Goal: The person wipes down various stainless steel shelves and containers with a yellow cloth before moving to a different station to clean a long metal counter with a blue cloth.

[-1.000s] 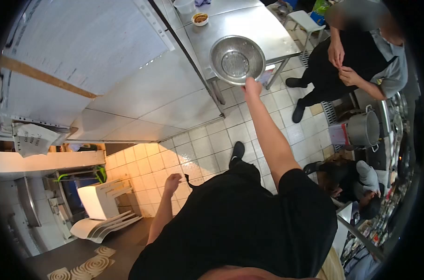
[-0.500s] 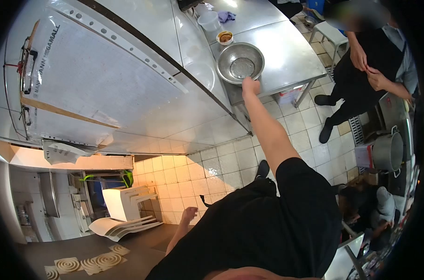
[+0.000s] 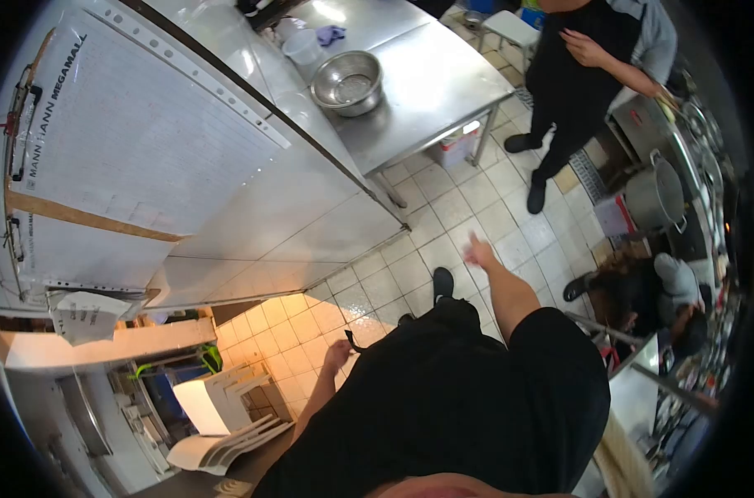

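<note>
My right hand (image 3: 477, 251) is out in front of my body over the tiled floor, smeared by motion, with its fingers apart and no object visible in it. It is well away from the metal bowl (image 3: 350, 89), which stands upright near the corner of the steel table (image 3: 427, 70). Low at my left side hangs my left hand (image 3: 338, 355), its fingers loosely bent and nothing visible in them. Beside it is a dark apron string (image 3: 351, 339). Behind the metal bowl are a translucent container (image 3: 303, 50) and a purple cloth (image 3: 330, 35).
A co-worker (image 3: 572, 79) in dark clothing stands beyond the table. Another person (image 3: 634, 290) is low at the right, near a large pot (image 3: 655, 195). A white metal panel with papers (image 3: 120, 158) fills the left. White stacked pieces (image 3: 211, 405) lie lower left.
My right hand has let go of the metal bowl's rim and drawn back toward my body. The small bowl of brown food no longer shows. The view has shifted, and the co-worker's hands have separated.
</note>
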Motion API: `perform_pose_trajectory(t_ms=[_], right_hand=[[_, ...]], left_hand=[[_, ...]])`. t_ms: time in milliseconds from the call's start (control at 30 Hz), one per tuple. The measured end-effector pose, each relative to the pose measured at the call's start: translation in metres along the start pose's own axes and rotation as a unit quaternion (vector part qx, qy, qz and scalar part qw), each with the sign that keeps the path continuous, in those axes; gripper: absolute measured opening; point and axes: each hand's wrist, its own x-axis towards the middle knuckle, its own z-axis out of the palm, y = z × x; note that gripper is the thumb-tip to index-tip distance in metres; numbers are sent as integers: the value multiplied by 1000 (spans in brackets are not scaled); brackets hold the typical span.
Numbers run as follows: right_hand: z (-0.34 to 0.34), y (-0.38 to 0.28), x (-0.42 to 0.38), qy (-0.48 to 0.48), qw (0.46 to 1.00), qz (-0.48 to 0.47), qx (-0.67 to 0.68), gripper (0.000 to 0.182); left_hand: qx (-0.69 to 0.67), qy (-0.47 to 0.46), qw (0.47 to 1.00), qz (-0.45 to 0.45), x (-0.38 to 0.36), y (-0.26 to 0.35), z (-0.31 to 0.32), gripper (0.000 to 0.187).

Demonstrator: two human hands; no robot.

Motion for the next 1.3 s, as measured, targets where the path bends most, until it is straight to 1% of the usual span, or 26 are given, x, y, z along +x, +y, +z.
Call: perform_pose_trajectory(t_ms=[33,67,167,233,267,300,367,400,433,467,533,600,667,767,800,833,867,900,967,1000,1033,1100,1133,1233,1267,1300], right_hand=[[-49,128,26,11,973,227,-33,58],[-95,223,-9,65,981,179,19,45],[-178,196,-223,227,933,272,-60,45],[-197,195,-310,293,920,255,-54,48],[-200,199,-344,320,916,235,-54,50],[-198,208,-377,344,914,207,-54,52],[-187,223,-434,406,902,142,-33,58],[-170,223,-462,447,888,107,6,61],[-130,152,-501,516,838,118,135,60],[-85,70,-543,589,758,108,257,59],[-84,84,-589,627,719,53,294,51],[-90,73,-640,812,552,16,187,79],[-116,55,-712,845,533,39,2,89],[-130,-42,-770,884,454,-80,77,99],[-145,-47,-773,886,434,-156,38,102],[-165,-49,-763,897,403,-179,-21,103],[-159,-81,-768,904,377,-182,-87,87],[-160,-94,-772,901,388,-179,-80,79],[-174,-108,-774,890,417,-171,-69,63],[-172,-115,-774,901,396,-168,-65,41],[-175,-108,-775,893,398,-200,-62,36],[-185,-88,-780,876,402,-261,-56,27],[-181,-85,-779,858,380,-346,-3,18],[-169,-55,-765,813,376,-424,137,21],[-168,-23,-743,887,348,-279,-121,25],[-159,-21,-733,870,380,-280,-144,27]], left_hand=[[165,25,986,-11,-7,39,2,24],[175,34,984,0,-9,61,2,24],[102,-18,992,66,24,64,-36,20],[26,-102,990,99,40,62,-65,20],[-1,-145,988,50,56,59,-83,19],[24,-154,988,-21,65,63,-94,18],[101,-129,984,-63,89,51,-102,18],[236,-109,962,-81,94,56,-88,19],[367,-84,923,-83,95,65,-77,22],[405,-100,905,-84,99,70,-67,24],[465,-124,873,-79,106,71,-50,27],[466,-165,868,-53,107,72,-7,28],[507,-218,834,8,97,82,42,34],[576,-335,734,132,95,86,131,37],[611,-347,681,203,80,92,166,37],[611,-372,653,248,83,100,198,39],[637,-379,570,352,91,102,236,40],[662,-400,522,359,31,127,273,40],[629,-412,507,420,-28,137,339,43],[597,-428,497,462,-73,142,364,43],[566,-454,486,487,-127,148,383,40],[510,-512,488,490,-196,143,417,36],[480,-556,499,459,-223,136,432,37],[375,-626,534,427,-304,117,458,56],[337,-621,526,473,-330,112,465,61],[299,-613,518,516,-353,108,471,66]])
